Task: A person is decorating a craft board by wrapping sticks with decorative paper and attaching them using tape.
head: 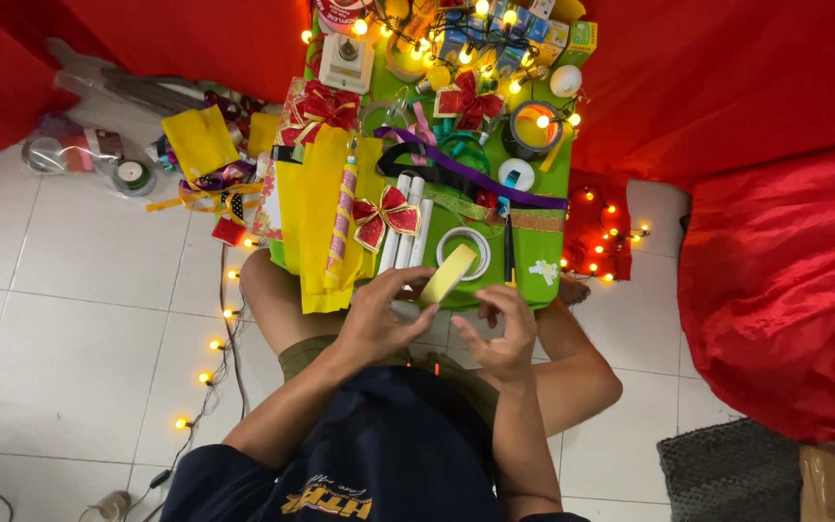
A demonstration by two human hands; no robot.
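- The left hand (376, 319) grasps a roll of yellow tape (446, 275) by its edge, fingers curled round the rim, holding it tilted just above the near edge of the green worktop (533, 256).
- The right hand (500, 333) is half-curled beside the roll, fingertips apart from it; it holds nothing that can be made out, and whether a tape end lies between its fingers cannot be told.
- Judgement on the step: the free end of the tape appears to be sought. Done well, the roll is kept steady in the left hand, turned slowly, and a fingernail of the right hand run along the outer turn until the edge lifts; the pull should then run straight, in line with the roll, so the strip does not split or fold on itself.
- Appearance of the roll: a flat ring, pale yellow on its face, seen partly edge-on, with an open core; it looks well filled.
- Surroundings: a second, white tape ring (464, 251) lies flat on the worktop just behind the roll; three white sticks (406, 224) lie side by side near a red-and-gold bow (386, 217); yellow wrapping paper (316, 217) lies to the left. A lit light string (213, 344) runs across the floor tiles.
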